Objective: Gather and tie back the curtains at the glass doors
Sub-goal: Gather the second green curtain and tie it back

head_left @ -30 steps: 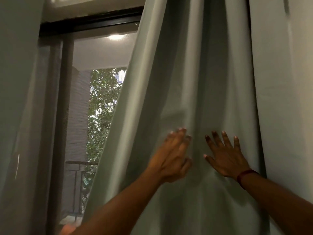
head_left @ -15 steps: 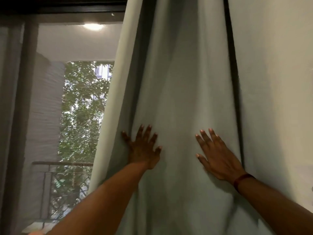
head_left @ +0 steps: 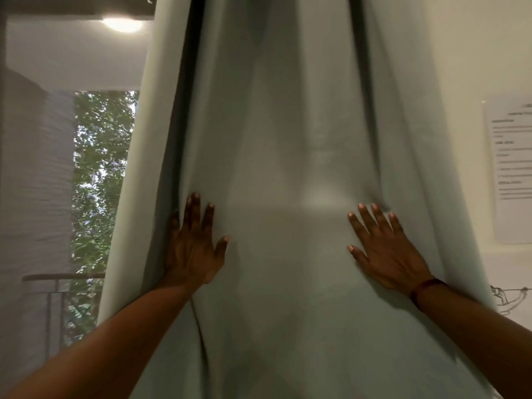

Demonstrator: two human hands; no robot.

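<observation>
Curtain point(head_left: 288, 139) top and hem past the edges, printed sheet point(head_left: 511, 168) text too blurred for reading

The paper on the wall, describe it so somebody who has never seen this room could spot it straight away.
Start at the big pale green curtain filling the middle, then look past its right edge to the cream wall. The paper hangs there, cut by the picture's right edge. It is a white sheet of blurred printed lines, unlike the dark sketch lower down.
</observation>
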